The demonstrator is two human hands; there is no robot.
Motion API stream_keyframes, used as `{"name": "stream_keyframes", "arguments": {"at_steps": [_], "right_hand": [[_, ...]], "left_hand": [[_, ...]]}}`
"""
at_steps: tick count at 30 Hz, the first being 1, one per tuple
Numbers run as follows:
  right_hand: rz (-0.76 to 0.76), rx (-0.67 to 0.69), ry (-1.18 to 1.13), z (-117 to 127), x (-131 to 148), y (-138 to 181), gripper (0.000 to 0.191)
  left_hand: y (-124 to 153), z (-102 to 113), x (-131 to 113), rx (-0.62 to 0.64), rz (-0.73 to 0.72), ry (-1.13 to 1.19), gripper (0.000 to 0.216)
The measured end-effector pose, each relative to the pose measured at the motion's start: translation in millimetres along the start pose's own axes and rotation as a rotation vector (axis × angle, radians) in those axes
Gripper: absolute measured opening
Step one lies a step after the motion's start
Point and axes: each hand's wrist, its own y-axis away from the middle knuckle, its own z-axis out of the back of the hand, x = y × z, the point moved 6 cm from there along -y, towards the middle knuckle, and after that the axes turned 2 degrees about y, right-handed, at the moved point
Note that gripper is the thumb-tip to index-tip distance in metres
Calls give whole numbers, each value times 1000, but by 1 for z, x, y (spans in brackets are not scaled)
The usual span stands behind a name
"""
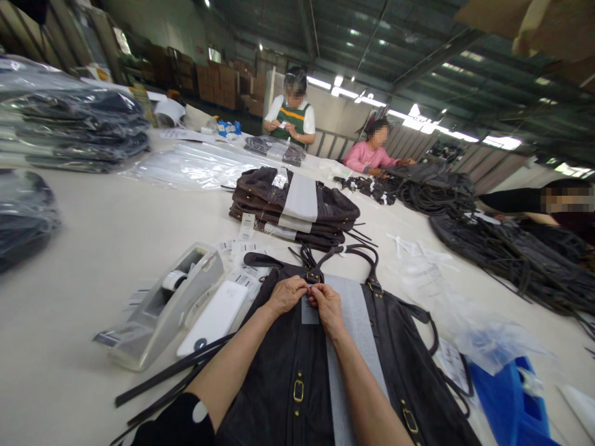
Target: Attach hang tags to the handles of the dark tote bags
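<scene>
A dark brown handbag (279, 371) with brass buckles lies flat before me, its handles (360, 251) pointing away. A pale grey strip of wrapping paper (341, 347) runs down its front. Near the base of a handle, my left hand (286, 295) and my right hand (329, 308) meet fingertip to fingertip. Both are closed in a pinch at the upper end of a small grey hang tag (310, 313), which hangs below the fingers over the bag. Any string between the fingertips is too small to make out.
Left of the bag are a tape dispenser (162, 316), a white box-shaped device (216, 319) and loose labels (248, 275). Behind it sits a stack of brown bags (260, 201). A blue holder (511, 396) stands right. Wrapped bags (69, 124) pile up left. Several co-workers (292, 114) sit or stand around the table.
</scene>
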Motion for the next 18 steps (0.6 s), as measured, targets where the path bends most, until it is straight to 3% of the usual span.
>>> {"name": "stream_keyframes", "arguments": {"at_steps": [18], "right_hand": [[65,35,179,-2,-11,-3,19]], "left_hand": [[0,-3,2,61,6,-48,17]]}}
